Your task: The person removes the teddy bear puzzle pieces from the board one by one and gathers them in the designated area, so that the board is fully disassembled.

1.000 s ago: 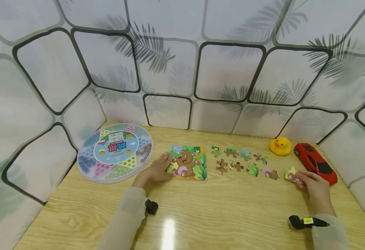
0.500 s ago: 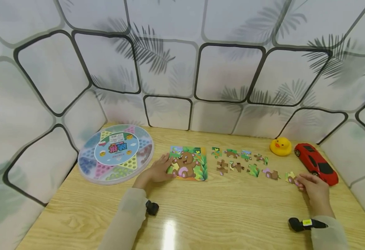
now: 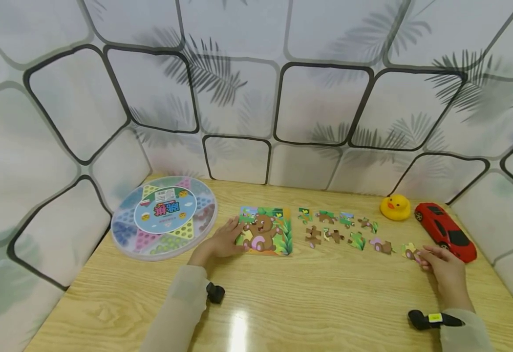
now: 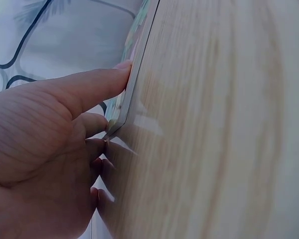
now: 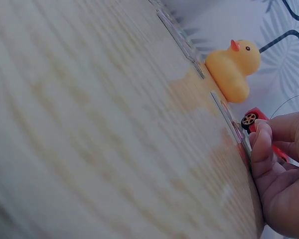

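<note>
My left hand [image 3: 223, 240] rests at the left side of a bear picture puzzle board [image 3: 278, 232] lying flat on the table. In the left wrist view its thumb lies on the board's near edge, with the other fingers around the corner. At the right, my right hand [image 3: 446, 269] pinches the right end of a puzzle piece [image 3: 408, 250] showing yellow, green and brown. That piece lies flat at the table in the right wrist view, fingers curled over its end. Just left of it is a purple-and-brown puzzle piece [image 3: 381, 246].
Several loose puzzle pieces [image 3: 312, 235] lie in two rows right of the board. Behind the right hand are a yellow rubber duck [image 3: 395, 208] and a red toy car [image 3: 445, 231]. A round Chinese checkers set [image 3: 164, 217] lies at the left. Patterned walls [image 3: 239, 112] enclose the table.
The puzzle piece in my right hand has gone from slightly raised and tilted to flat on the table. My left hand has stayed at the board.
</note>
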`<state>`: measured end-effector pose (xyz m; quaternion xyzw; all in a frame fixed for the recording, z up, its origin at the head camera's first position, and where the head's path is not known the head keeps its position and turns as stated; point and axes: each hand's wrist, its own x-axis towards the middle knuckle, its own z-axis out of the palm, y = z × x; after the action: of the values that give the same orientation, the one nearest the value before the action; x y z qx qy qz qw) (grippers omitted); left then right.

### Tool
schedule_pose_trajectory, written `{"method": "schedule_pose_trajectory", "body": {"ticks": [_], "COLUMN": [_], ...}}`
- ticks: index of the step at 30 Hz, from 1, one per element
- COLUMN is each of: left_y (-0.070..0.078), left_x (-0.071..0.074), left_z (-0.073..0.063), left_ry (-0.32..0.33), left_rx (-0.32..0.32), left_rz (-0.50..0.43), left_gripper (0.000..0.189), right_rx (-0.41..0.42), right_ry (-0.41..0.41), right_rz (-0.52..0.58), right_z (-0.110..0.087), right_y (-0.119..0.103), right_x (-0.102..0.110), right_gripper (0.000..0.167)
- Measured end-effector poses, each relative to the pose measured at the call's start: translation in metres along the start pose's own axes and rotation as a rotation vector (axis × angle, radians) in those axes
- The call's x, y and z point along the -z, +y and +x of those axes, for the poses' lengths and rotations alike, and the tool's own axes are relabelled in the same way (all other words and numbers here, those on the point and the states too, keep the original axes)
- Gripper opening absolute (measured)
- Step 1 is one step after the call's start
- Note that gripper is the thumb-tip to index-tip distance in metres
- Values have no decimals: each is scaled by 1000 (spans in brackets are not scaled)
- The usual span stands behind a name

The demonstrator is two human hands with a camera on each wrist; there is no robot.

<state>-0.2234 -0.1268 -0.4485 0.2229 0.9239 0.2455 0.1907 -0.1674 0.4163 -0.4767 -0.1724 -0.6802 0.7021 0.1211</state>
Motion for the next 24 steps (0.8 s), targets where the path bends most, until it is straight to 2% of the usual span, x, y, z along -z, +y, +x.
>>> {"method": "schedule_pose_trajectory", "body": {"ticks": [8,12,19,21,24], "left_y": [1,0,-4,-6,-9], "left_x": [1,4,6,7,9], "left_z": [4,6,5,4,2], "left_ry": [-6,-16,-30,-19,-2], "left_rx": [-13,-24,-15,0,19], "left_rz": [-9,-50,-143,-179,-262], "left_gripper": [77,80,84,83,78], "right_rx": [-16,-10,-53,-31,56], "right_ry": [-6,-16,-38,-55,-97], "right_rz": [55,81,-13,-48,-98], "right_z": [-5,-7,-11,-13,-17], "right_y": [1,0,-12,-19,-30], "right_x": [6,8,7,3,-7], "right_gripper": [25,23,22,21,21]}}
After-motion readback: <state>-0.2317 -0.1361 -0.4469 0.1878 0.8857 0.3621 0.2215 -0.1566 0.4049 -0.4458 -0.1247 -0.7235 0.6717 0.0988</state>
